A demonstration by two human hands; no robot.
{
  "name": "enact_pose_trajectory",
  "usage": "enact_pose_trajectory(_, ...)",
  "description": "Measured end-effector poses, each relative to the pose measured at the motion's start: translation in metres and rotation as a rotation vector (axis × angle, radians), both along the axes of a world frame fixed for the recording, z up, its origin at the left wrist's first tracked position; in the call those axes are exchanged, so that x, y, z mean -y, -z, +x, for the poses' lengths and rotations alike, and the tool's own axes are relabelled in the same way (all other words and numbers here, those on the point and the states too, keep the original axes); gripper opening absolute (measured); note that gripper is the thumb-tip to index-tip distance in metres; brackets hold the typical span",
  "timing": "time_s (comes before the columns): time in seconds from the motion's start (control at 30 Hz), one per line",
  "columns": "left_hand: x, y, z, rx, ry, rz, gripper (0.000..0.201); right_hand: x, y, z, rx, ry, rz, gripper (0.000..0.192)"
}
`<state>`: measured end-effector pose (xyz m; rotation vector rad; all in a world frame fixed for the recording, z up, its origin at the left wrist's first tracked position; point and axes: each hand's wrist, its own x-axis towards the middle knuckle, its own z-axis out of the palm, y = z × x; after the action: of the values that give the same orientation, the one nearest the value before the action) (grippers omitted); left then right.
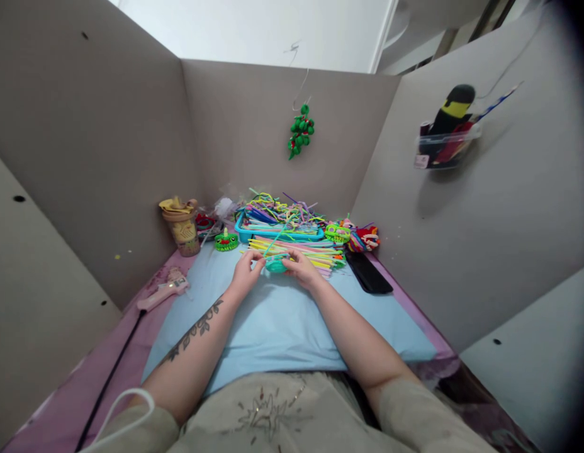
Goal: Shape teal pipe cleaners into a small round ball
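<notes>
Both of my hands meet over the blue cloth (277,333), a little in front of the pile of coloured stems. Between them is a small turquoise piece made of bent pipe cleaners (275,264), with one loose end sticking up to the right. My left hand (248,267) pinches its left side. Fingers of my right hand (301,267) are closed on its right side. Just behind lies a bundle of straight pastel pipe cleaners (301,250). A green pipe-cleaner figure (226,240) with red and white details sits behind my left hand.
A blue tray (245,234) heaped with pipe cleaners stands at the back. On the left are a pink glue gun (163,294) with a black cord and a brown cup (184,233). A black phone-like slab (369,273) lies right. Grey panels (245,126) surround the table.
</notes>
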<state>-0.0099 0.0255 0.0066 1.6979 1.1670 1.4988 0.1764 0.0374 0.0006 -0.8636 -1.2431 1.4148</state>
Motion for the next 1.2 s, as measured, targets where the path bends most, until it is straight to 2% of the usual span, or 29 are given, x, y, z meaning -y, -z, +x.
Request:
enact_pose_trajectory(0.13, 0.004, -0.001, 0.000, -0.149, 0.035, 0.067, 0.007, -0.001, 0.000, 0.003, -0.004, -0.016, -0.005, 0.038)
enact_pose_trajectory(0.37, -0.002, 0.007, 0.000, -0.259, 0.057, 0.110, 0.009, -0.001, 0.002, 0.006, 0.013, -0.127, -0.048, 0.038)
enact_pose_trajectory(0.5, 0.000, 0.009, 0.000, -0.416, 0.027, 0.113, 0.006, -0.002, 0.007, 0.006, 0.090, -0.075, -0.036, 0.042)
enact_pose_trajectory(0.63, 0.004, 0.006, 0.001, -0.577, -0.028, 0.173, 0.010, -0.003, 0.009, 0.002, 0.248, 0.158, 0.181, 0.046)
enact_pose_trajectory(0.7, 0.005, 0.006, 0.001, -0.581, -0.045, 0.199, 0.009, -0.003, 0.008, 0.000, 0.305, 0.255, 0.301, 0.039)
enact_pose_trajectory(0.8, 0.005, 0.007, 0.002, -0.576, -0.060, 0.211, 0.009, -0.002, 0.007, -0.003, 0.389, 0.277, 0.431, 0.017)
enact_pose_trajectory(0.9, 0.005, 0.009, 0.003, -0.535, -0.047, 0.206, 0.007, -0.004, 0.010, -0.006, 0.452, 0.247, 0.520, 0.010)
enact_pose_trajectory(1.07, 0.006, 0.010, 0.004, -0.452, 0.005, 0.197, 0.005, -0.007, 0.019, -0.012, 0.487, 0.217, 0.435, 0.012)
enact_pose_trajectory(1.2, 0.007, 0.008, 0.004, -0.492, -0.047, 0.197, 0.006, -0.007, 0.020, -0.012, 0.425, 0.244, 0.359, 0.014)
